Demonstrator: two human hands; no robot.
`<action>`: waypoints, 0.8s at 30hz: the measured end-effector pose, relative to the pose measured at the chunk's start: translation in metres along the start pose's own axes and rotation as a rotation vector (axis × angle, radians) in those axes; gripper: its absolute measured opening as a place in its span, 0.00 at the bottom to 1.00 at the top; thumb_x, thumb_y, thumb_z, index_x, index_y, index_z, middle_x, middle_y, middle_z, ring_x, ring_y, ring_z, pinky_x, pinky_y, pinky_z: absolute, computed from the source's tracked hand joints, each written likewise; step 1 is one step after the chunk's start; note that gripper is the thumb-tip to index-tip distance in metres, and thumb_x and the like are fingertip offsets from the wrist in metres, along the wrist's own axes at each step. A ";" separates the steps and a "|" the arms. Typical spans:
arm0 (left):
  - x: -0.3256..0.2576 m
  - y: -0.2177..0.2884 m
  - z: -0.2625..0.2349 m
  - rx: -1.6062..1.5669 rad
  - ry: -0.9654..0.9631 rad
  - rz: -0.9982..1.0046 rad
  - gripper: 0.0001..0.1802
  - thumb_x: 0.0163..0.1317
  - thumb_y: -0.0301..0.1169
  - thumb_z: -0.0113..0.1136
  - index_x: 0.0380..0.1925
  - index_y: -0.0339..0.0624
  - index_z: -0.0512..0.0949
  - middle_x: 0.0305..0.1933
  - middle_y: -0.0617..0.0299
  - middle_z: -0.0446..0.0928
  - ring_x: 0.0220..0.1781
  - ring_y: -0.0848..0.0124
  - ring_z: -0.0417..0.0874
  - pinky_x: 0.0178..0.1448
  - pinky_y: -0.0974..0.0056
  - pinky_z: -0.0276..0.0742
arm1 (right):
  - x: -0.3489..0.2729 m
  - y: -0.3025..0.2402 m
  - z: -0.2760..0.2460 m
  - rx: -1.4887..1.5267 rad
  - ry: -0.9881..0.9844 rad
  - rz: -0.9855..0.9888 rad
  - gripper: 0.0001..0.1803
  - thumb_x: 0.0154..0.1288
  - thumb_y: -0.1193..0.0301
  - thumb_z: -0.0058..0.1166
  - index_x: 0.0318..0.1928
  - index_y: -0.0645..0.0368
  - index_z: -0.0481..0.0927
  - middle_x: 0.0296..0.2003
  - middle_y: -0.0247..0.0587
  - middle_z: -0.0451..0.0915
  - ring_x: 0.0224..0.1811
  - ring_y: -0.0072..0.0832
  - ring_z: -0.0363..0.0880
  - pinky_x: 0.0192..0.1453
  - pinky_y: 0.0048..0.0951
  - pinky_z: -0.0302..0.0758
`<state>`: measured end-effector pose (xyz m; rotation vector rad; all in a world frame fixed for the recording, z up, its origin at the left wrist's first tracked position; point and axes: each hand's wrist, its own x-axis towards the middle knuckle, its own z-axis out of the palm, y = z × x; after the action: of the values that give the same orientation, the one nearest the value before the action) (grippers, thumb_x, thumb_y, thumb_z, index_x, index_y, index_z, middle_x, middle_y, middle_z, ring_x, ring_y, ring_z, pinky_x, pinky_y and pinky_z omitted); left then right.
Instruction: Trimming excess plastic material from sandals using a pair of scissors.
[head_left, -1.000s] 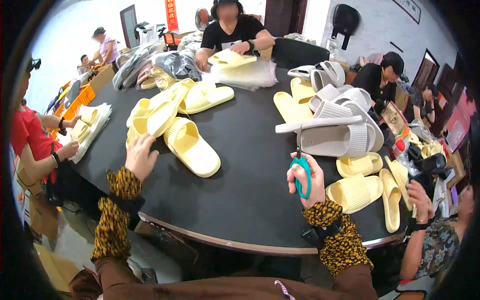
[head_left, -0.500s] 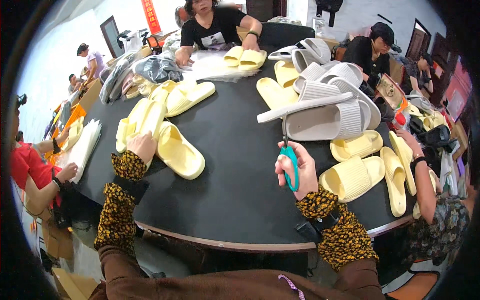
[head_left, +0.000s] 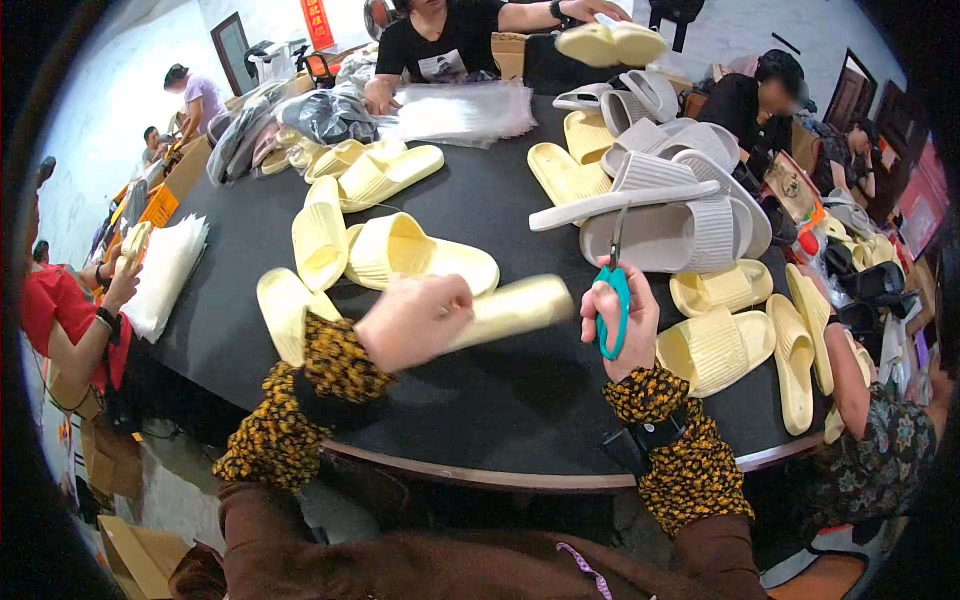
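My left hand (head_left: 415,320) grips a pale yellow slipper (head_left: 515,308) and holds it above the black round table (head_left: 500,400), its toe pointing right; the slipper is blurred by motion. My right hand (head_left: 622,320) is closed around teal-handled scissors (head_left: 612,300), blades pointing up and away. The slipper's tip is close to the scissors hand. Both wrists wear leopard-print sleeve covers.
Yellow slippers (head_left: 400,250) lie left of centre and others (head_left: 720,345) to the right. Grey slippers (head_left: 680,200) are stacked ahead. A person in black (head_left: 450,45) sits across with clear plastic bags (head_left: 460,110). A person in red (head_left: 70,330) is at the left.
My left hand has taken a yellow slipper off the table and brought it right, toward the scissors. The right hand kept the scissors, staying about in place.
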<state>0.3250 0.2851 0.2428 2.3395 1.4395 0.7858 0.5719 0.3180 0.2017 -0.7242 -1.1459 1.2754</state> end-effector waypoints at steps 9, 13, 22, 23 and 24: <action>0.012 0.036 0.026 0.054 -0.057 0.040 0.05 0.56 0.30 0.56 0.30 0.41 0.74 0.26 0.59 0.75 0.32 0.62 0.77 0.43 0.62 0.67 | 0.001 -0.010 -0.008 0.009 0.079 -0.098 0.20 0.61 0.69 0.52 0.52 0.65 0.66 0.23 0.38 0.72 0.15 0.18 0.68 0.19 0.18 0.67; -0.002 0.039 0.019 -0.021 -0.010 0.176 0.05 0.53 0.24 0.59 0.31 0.40 0.75 0.33 0.57 0.74 0.36 0.61 0.76 0.42 0.62 0.70 | 0.001 -0.009 -0.010 -0.010 0.082 -0.086 0.21 0.61 0.70 0.52 0.53 0.64 0.66 0.22 0.38 0.72 0.15 0.18 0.69 0.18 0.18 0.67; -0.055 -0.038 -0.045 0.469 0.273 -0.163 0.12 0.55 0.30 0.58 0.37 0.36 0.74 0.39 0.52 0.75 0.45 0.55 0.74 0.50 0.58 0.69 | 0.002 -0.006 -0.006 0.009 0.054 -0.055 0.20 0.60 0.72 0.53 0.52 0.65 0.67 0.23 0.39 0.73 0.15 0.17 0.68 0.17 0.18 0.67; -0.065 -0.050 -0.048 0.501 0.255 -0.223 0.13 0.56 0.31 0.57 0.40 0.36 0.74 0.39 0.49 0.75 0.44 0.55 0.75 0.49 0.57 0.69 | 0.002 -0.005 -0.006 0.010 0.054 -0.054 0.20 0.60 0.72 0.53 0.52 0.65 0.67 0.23 0.39 0.73 0.15 0.17 0.68 0.17 0.18 0.67; -0.074 -0.063 -0.049 0.503 0.255 -0.223 0.13 0.56 0.31 0.57 0.40 0.36 0.74 0.39 0.49 0.75 0.44 0.55 0.75 0.49 0.57 0.69 | 0.002 -0.003 -0.007 -0.005 0.037 -0.055 0.20 0.60 0.72 0.53 0.52 0.65 0.67 0.23 0.39 0.73 0.15 0.17 0.68 0.17 0.18 0.66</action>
<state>0.2242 0.2463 0.2285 2.4141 2.1817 0.7467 0.5790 0.3203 0.2023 -0.7119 -1.1318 1.2087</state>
